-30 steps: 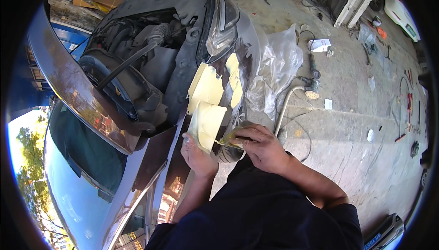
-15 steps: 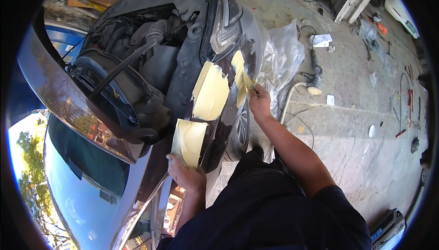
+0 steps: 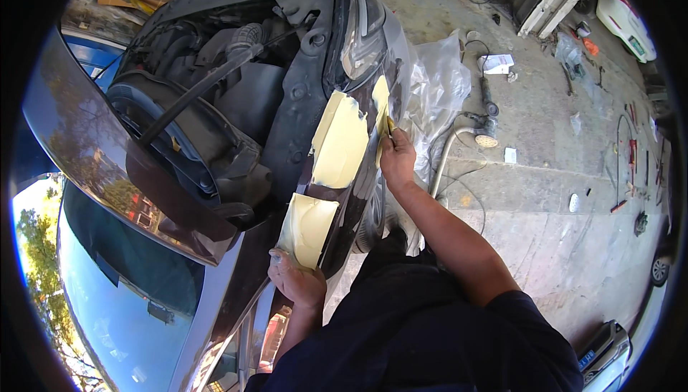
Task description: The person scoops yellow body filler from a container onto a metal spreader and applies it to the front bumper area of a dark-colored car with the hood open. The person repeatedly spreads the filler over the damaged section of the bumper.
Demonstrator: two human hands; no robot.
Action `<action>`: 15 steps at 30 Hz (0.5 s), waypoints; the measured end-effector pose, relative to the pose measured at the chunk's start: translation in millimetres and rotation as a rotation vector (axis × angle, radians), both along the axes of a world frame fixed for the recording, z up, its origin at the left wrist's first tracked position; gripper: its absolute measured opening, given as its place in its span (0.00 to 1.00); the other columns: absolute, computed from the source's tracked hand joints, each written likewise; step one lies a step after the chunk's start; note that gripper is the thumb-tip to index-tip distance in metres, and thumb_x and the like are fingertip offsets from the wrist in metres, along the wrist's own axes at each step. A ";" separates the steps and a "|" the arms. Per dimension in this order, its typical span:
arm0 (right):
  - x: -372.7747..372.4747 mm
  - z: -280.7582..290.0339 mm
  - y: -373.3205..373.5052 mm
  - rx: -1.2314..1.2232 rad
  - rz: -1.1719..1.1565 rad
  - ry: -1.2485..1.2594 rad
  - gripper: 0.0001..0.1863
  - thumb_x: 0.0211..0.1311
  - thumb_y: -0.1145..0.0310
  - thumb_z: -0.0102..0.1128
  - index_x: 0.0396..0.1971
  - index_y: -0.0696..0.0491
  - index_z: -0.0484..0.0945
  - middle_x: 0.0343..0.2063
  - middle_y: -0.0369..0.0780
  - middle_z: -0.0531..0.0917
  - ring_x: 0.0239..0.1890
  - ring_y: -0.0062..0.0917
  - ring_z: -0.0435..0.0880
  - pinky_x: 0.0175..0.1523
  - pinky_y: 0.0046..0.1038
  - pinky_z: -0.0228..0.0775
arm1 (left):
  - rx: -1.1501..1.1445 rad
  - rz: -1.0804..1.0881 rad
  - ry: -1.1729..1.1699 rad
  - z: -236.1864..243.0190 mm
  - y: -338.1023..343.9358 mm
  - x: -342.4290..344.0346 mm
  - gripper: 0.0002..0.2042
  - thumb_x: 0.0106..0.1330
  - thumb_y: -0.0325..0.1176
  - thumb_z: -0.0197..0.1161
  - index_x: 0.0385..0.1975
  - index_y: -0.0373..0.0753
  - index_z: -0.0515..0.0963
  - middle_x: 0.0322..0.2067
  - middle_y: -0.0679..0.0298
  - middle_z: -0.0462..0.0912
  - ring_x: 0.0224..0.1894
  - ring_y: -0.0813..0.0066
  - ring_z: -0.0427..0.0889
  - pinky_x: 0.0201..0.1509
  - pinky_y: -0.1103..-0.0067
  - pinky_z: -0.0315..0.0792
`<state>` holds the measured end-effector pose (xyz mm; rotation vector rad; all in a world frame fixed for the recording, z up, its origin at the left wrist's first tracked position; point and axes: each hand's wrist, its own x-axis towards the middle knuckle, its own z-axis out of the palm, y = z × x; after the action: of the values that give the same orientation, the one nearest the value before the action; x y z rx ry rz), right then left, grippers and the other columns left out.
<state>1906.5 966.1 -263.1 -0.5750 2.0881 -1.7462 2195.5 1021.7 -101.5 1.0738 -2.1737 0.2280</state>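
Note:
My left hand (image 3: pixel 297 282) grips a flat mixing board (image 3: pixel 287 234) by its near end, thumb on top. Cream-yellow body filler (image 3: pixel 315 223) is smeared over the board. My right hand (image 3: pixel 398 157) pinches a putty spreader (image 3: pixel 389 127), seen nearly edge-on, at the outer side of the dark car fender (image 3: pixel 364 130). A narrow strip of filler (image 3: pixel 381 96) lies on the fender just beyond the spreader. Left of it, a broad patch of filler (image 3: pixel 340 141) with ragged edges covers the fender top. Part of the spreader's blade is hidden by my fingers.
The raised hood (image 3: pixel 107 155) and its prop rod (image 3: pixel 201 94) stand left, over the engine bay (image 3: pixel 208 55). A headlight (image 3: pixel 362 41) sits ahead of the fender. Plastic sheeting (image 3: pixel 441 77), a sander (image 3: pixel 486 130) with its hose, and scattered tools lie on the concrete floor.
My right hand has shifted slightly left and nearer, and the spreader has turned from broad side to nearly edge-on against the fender. The board in my left hand sits slightly farther right in view.

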 end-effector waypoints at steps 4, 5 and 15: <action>15.7 12.4 10.4 0.005 0.035 0.015 0.21 0.68 0.79 0.62 0.60 0.56 0.85 0.50 0.48 0.87 0.47 0.41 0.87 0.55 0.35 0.79 | 0.039 0.000 -0.032 -1.9 0.9 3.7 0.33 0.67 0.22 0.67 0.73 0.19 0.69 0.45 0.41 0.82 0.43 0.44 0.79 0.50 0.61 0.73; 22.0 16.2 14.8 0.002 0.031 0.064 0.26 0.66 0.80 0.63 0.65 0.54 0.85 0.55 0.47 0.87 0.52 0.42 0.88 0.60 0.35 0.79 | 0.047 0.002 -0.045 -2.4 1.4 5.6 0.34 0.66 0.22 0.67 0.73 0.19 0.69 0.46 0.41 0.82 0.44 0.43 0.79 0.51 0.60 0.73; 55.7 37.0 64.6 -0.025 0.247 -0.047 0.25 0.69 0.79 0.68 0.66 0.56 0.85 0.60 0.47 0.86 0.63 0.37 0.86 0.69 0.31 0.75 | 0.026 0.015 -0.111 -0.6 -2.5 6.1 0.37 0.64 0.23 0.69 0.75 0.18 0.67 0.51 0.38 0.83 0.48 0.38 0.81 0.55 0.56 0.75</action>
<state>1962.2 1030.7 -226.2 -0.7566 1.8762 -1.6306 2201.6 1019.2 -102.2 1.1156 -2.2734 0.2730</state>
